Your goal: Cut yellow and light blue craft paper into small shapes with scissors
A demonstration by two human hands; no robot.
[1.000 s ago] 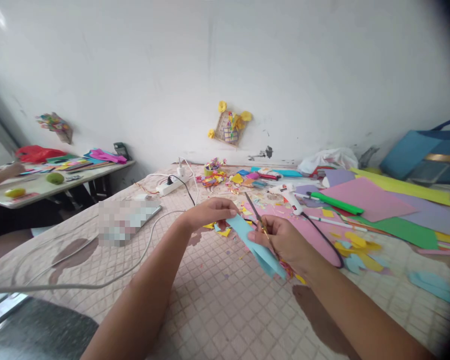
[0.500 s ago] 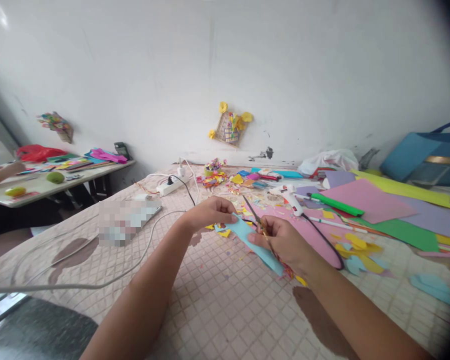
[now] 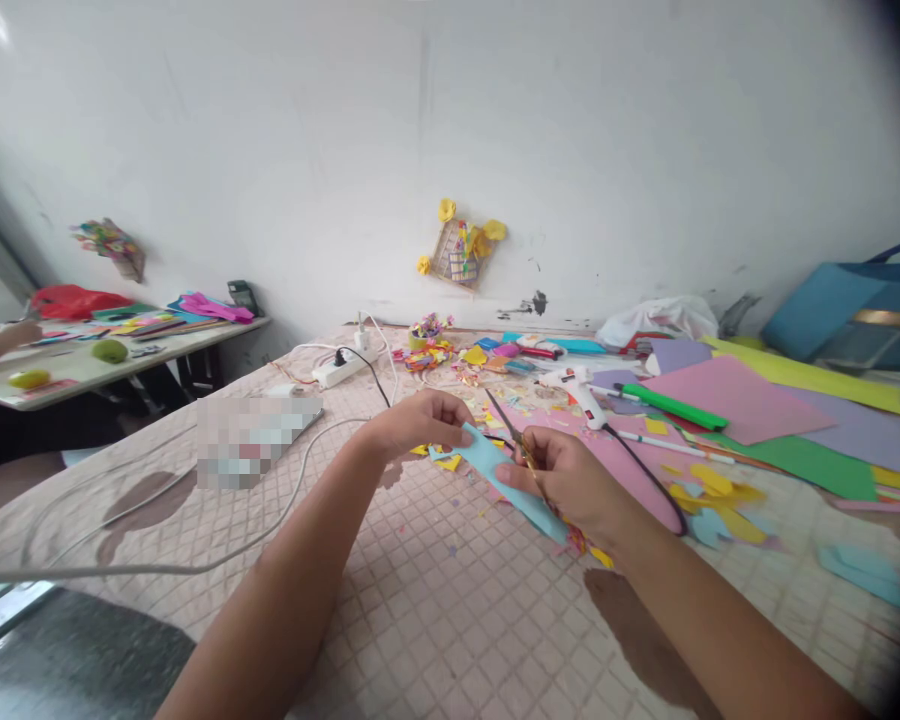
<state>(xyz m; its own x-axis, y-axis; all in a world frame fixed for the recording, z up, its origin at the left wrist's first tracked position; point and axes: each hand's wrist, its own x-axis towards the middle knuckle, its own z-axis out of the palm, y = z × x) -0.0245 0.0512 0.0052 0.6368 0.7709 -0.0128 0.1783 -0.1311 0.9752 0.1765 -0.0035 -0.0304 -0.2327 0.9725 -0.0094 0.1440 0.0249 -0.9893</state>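
A strip of light blue paper (image 3: 487,462) stretches between both hands above the checked tablecloth (image 3: 420,600). My left hand (image 3: 424,420) pinches its upper end between thumb and fingers. Gold-handled scissors (image 3: 511,421) sit in my right hand (image 3: 559,475), their blades pointing up and away to the left. The right thumb also presses on the blue strip, whose lower end hangs down to the right. Small yellow and blue paper scraps (image 3: 444,458) lie just beyond the strip.
A white glue gun (image 3: 586,400) with a black cord lies behind my right hand. Coloured paper sheets (image 3: 742,400) and a green marker (image 3: 675,408) are on the right. A power strip (image 3: 345,367), white cables and a blurred phone-like object (image 3: 259,445) lie left. Another person's arm (image 3: 0,345) rests at the far-left table.
Almost nothing differs. Both hands, the scissors and the blue strip keep nearly the same position, with only a slight shift of the view.
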